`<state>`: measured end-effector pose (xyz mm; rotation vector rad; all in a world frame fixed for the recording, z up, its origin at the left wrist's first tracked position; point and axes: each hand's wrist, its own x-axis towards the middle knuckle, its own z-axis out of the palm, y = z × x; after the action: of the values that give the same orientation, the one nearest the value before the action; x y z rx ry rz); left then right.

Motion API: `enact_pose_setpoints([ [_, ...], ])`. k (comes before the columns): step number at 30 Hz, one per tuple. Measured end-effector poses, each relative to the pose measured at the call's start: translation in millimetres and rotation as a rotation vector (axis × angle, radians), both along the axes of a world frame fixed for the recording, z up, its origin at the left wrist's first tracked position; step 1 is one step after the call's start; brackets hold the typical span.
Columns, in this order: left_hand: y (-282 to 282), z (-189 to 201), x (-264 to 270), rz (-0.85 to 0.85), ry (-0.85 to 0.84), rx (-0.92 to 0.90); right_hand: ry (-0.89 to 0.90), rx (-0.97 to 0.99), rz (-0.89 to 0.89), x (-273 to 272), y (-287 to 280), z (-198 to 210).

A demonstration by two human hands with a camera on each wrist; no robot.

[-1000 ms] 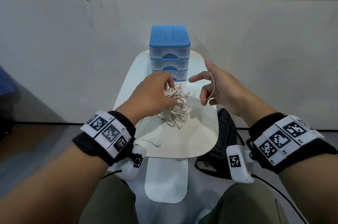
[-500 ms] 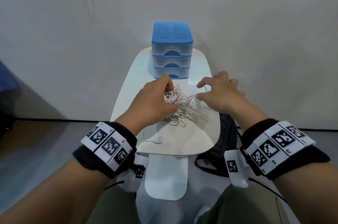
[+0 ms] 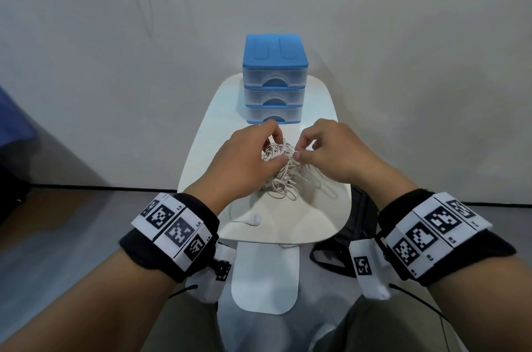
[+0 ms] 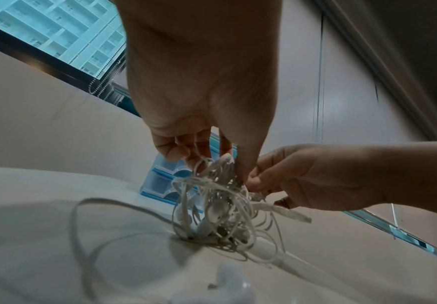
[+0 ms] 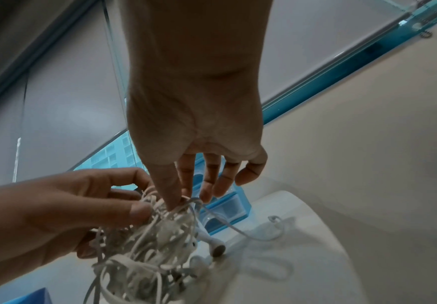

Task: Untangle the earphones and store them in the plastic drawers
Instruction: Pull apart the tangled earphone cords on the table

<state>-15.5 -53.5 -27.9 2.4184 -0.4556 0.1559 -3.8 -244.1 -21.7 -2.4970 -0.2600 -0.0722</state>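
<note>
**Both hands working the knot**

The left hand [image 3: 244, 156] is gripping the tangled bundle of white earphone cords [image 3: 277, 167] above the white oval table [image 3: 201, 167]; the right hand [image 3: 331, 150] is pinching one strand. The blue-topped translucent plastic drawers [image 3: 275, 78] are sitting closed just behind.

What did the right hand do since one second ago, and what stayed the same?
The right hand came in from the side and now pinches a cord at the top of the tangled earphones. The left hand kept its grip on the tangle. The drawers stayed closed.
</note>
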Motion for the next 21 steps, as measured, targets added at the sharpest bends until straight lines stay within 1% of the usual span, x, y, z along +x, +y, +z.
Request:
enact_pose_setpoints([
  [2, -1.2, -0.1, 1.1, 0.002, -0.015, 0.036, -0.014, 0.018, -0.030, 0.3, -2.6, 5.6],
  [4, -4.2, -0.7, 1.9, 0.007, -0.027, 0.069, -0.018, -0.003, -0.042, -0.8, -3.6, 10.2],
  [7, -7.5, -1.7, 1.8, 0.018, -0.035, 0.101, -0.008, -0.093, -0.009, -3.3, -0.9, 15.1],
  [8, -7.8, -1.9, 1.8, 0.019, -0.036, 0.103, 0.016, -0.085, 0.000, -3.6, 0.0, 16.9],
  [9, -8.2, -2.2, 1.7, 0.018, -0.038, 0.107, 0.062, -0.032, -0.002, -4.5, 0.1, 19.4],
  [11, -8.3, -1.9, 1.6, 0.021, -0.047, 0.126, 0.154, 0.176, -0.008, -6.6, -0.4, 26.1],
  [13, -7.8, -1.6, 2.2, 0.030, -0.055, 0.122, 0.171, 0.346, -0.017, -8.2, -1.8, 33.8],
  [16, -5.5, -1.1, 2.8, 0.043, -0.052, 0.094, 0.119, 0.433, -0.023, -12.2, -3.4, 41.0],
  [19, -2.2, -1.9, 2.5, 0.049, -0.038, 0.126, -0.009, 0.573, -0.069, -11.6, -7.0, 41.6],
  [20, -1.3, -2.0, 2.4, 0.050, -0.034, 0.129, -0.047, 0.598, -0.100, -10.7, -10.0, 42.1],
  [21, -0.5, -1.8, 2.0, 0.051, -0.028, 0.125, -0.079, 0.574, -0.130, -9.6, -13.6, 42.7],
])
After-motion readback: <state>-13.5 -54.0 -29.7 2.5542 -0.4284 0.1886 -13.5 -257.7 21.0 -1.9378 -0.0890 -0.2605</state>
